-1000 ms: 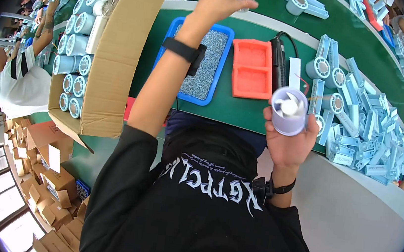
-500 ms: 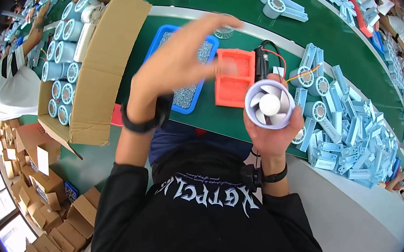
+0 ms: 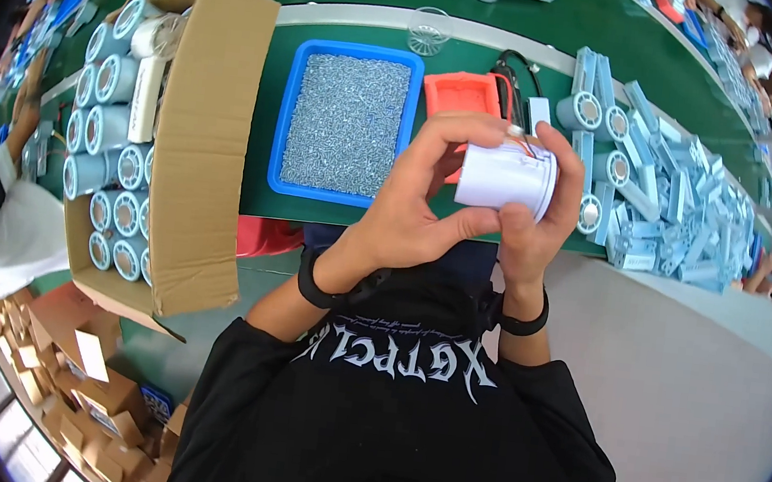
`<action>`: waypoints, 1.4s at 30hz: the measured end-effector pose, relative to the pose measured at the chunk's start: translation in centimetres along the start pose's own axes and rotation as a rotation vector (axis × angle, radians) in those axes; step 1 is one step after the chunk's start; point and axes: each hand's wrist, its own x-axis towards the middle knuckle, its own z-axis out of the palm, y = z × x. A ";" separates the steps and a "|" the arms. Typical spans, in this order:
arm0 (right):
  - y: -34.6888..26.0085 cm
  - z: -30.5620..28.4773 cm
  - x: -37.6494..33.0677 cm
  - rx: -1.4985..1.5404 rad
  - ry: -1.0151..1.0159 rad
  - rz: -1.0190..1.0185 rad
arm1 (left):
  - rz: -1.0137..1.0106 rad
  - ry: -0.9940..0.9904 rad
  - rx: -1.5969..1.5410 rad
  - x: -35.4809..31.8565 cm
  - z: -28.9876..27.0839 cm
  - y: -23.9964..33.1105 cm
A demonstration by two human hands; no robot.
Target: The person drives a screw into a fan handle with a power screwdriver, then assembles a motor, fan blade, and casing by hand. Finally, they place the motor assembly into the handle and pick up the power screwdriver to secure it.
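Observation:
A white cylindrical fan housing (image 3: 498, 179) lies on its side in the air between my hands, over the front edge of the green table. From the left, my left hand (image 3: 421, 188) grips it, with the thumb below and the fingers along its far side. My right hand (image 3: 541, 221) closes round the rimmed end at the right. Thin red wires and a small pale connector (image 3: 516, 131) sit at the top of the housing, near my left fingertips. The fan blades face away from view. Just behind it stands a red divided tray (image 3: 460, 95), partly covered by my left hand.
Left of my hands is a blue tray (image 3: 414, 111) of small metal screws. A cardboard box (image 3: 211, 145) of light-blue fan bodies stands farther left. A clear cup (image 3: 428, 33) and a black corded tool (image 3: 504, 69) are behind. Light-blue plastic parts (image 3: 666, 206) pile up at right.
My left hand came from above the blue tray to the fan housing and took hold of it. The housing has turned from blades-up onto its side, its wires now near my left fingers.

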 end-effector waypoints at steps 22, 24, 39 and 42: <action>-0.7 -4.5 -0.6 -0.176 -0.566 -0.217 | -0.050 -0.036 0.178 -4.0 -0.3 -0.2; -0.2 -4.6 -0.7 -0.176 -0.573 -0.194 | -0.007 -0.060 0.223 -3.7 -0.8 -0.7; -1.4 -3.5 -0.4 -0.162 -0.563 0.262 | 0.286 -0.103 0.697 -2.6 -1.5 -1.0; -1.1 -3.0 -0.8 -0.204 -0.531 0.220 | 0.254 -0.098 0.773 -2.7 -1.5 -0.8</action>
